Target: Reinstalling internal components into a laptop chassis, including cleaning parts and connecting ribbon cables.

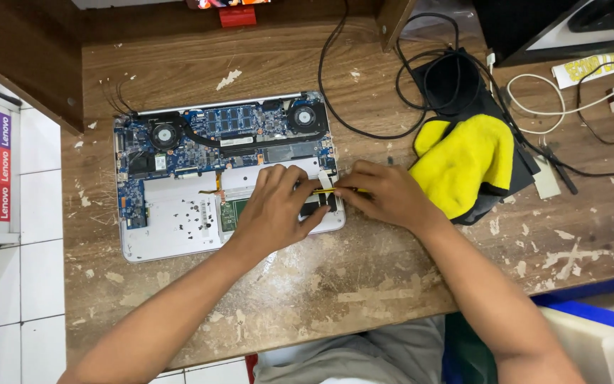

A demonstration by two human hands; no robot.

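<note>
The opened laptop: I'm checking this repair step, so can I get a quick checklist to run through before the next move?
1. Opened laptop lies flat on the wooden bench: ok.
2. Left hand steadies the laptop's lower right corner: ok.
3. Right hand has the yellow-handled tool in its grip: ok.
4. Tool tip seated correctly: cannot tell, hidden by fingers.
5. Loose screws corralled: not ok, scattered inside the case.
6. Yellow cloth clear of the hands: ok.

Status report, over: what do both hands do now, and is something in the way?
Left hand flat on opened laptop, lower right corner. Right hand grips thin yellow-black tool, tip at same corner. Loose screws on bare panel; yellow cloth beside right hand.
</note>
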